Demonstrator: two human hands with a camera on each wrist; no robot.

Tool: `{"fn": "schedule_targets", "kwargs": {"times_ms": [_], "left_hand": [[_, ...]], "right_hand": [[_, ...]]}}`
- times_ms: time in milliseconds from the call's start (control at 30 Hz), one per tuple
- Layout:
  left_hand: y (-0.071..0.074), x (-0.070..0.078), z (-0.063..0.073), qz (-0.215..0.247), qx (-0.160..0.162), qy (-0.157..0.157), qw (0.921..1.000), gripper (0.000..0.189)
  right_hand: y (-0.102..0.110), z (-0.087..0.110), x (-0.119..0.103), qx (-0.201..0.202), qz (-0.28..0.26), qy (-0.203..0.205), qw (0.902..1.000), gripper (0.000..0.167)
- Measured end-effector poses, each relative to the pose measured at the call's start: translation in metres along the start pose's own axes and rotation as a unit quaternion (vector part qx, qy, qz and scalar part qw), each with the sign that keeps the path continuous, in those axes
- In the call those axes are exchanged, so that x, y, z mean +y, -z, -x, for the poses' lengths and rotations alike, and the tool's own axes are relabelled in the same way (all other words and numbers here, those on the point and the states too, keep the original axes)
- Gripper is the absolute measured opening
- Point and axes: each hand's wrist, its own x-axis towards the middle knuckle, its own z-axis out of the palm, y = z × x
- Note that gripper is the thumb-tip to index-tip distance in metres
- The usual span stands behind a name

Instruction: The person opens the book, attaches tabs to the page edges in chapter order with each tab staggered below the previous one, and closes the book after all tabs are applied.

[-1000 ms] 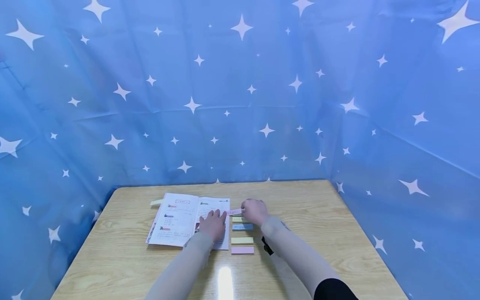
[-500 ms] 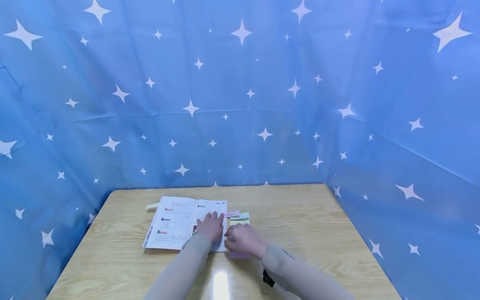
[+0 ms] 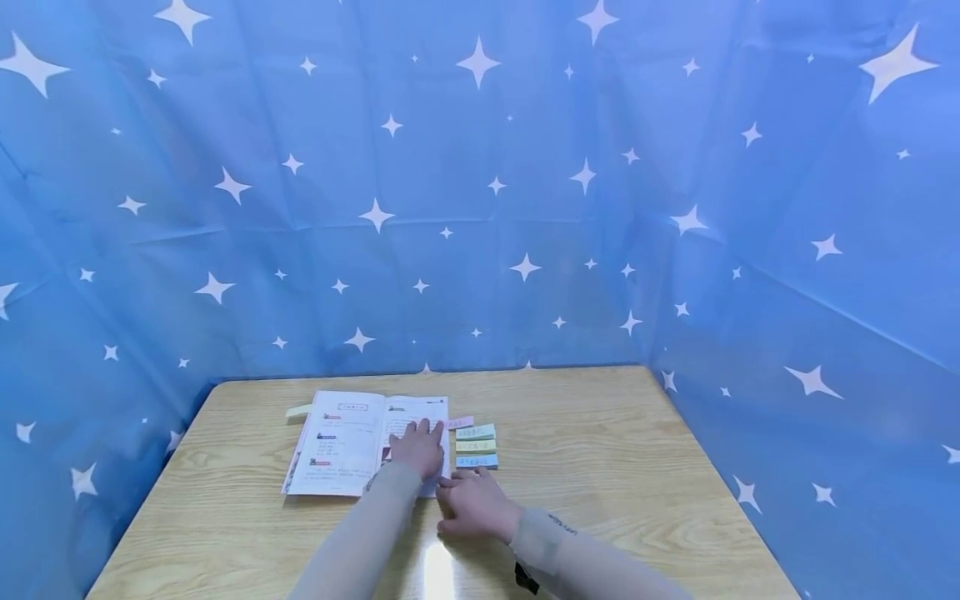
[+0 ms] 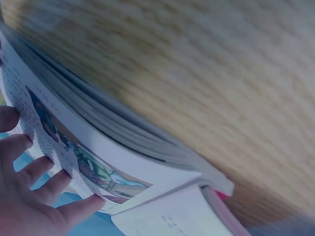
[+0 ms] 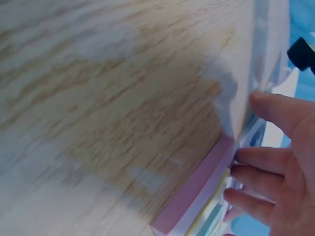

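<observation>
Paper book (image 3: pixel 337 450) — left grip (image 3: pixel 417 451) atop

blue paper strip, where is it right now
In the head view, the blue paper strip lies right of the open book, directly below the yellow strip in the picture, with the right hand just below it.
</observation>
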Motion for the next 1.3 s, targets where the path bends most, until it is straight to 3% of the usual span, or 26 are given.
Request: {"fn": "schedule_targets", "kwargs": {"times_ms": [167, 367, 533, 833, 1067, 1300], "left_hand": [[0.002, -0.004, 0.001, -0.012, 0.000, 0.021, 0.9997, 0.055], [0.005, -0.003, 0.008, -0.016, 0.017, 0.020, 0.9995, 0.053], [0.004, -0.004, 0.014, 0.003, 0.001, 0.012, 0.9999, 0.049], [0.004, -0.023, 0.030, 0.012, -0.028, -0.042, 0.9986, 0.046], [0.017, -0.035, 0.045, 0.019, -0.035, -0.119, 0.9921, 0.046], [0.023, -0.043, 0.056, 0.052, -0.056, -0.130, 0.9886, 0.075]], "right_hand": [[0.004, 0.001, -0.013, -0.005, 0.034, 0.003, 0.9994, 0.058], [0.007, -0.001, -0.021, -0.006, 0.053, -0.004, 0.9986, 0.053], [0.008, -0.001, -0.021, -0.012, 0.046, -0.011, 0.9988, 0.053], [0.006, 0.000, -0.021, -0.014, 0.039, -0.008, 0.9991, 0.044], [0.000, -0.001, -0.013, 0.016, 0.062, -0.002, 0.9979, 0.029], [0.000, 0.000, -0.002, 0.043, 0.012, 0.001, 0.9990, 0.025]]}}
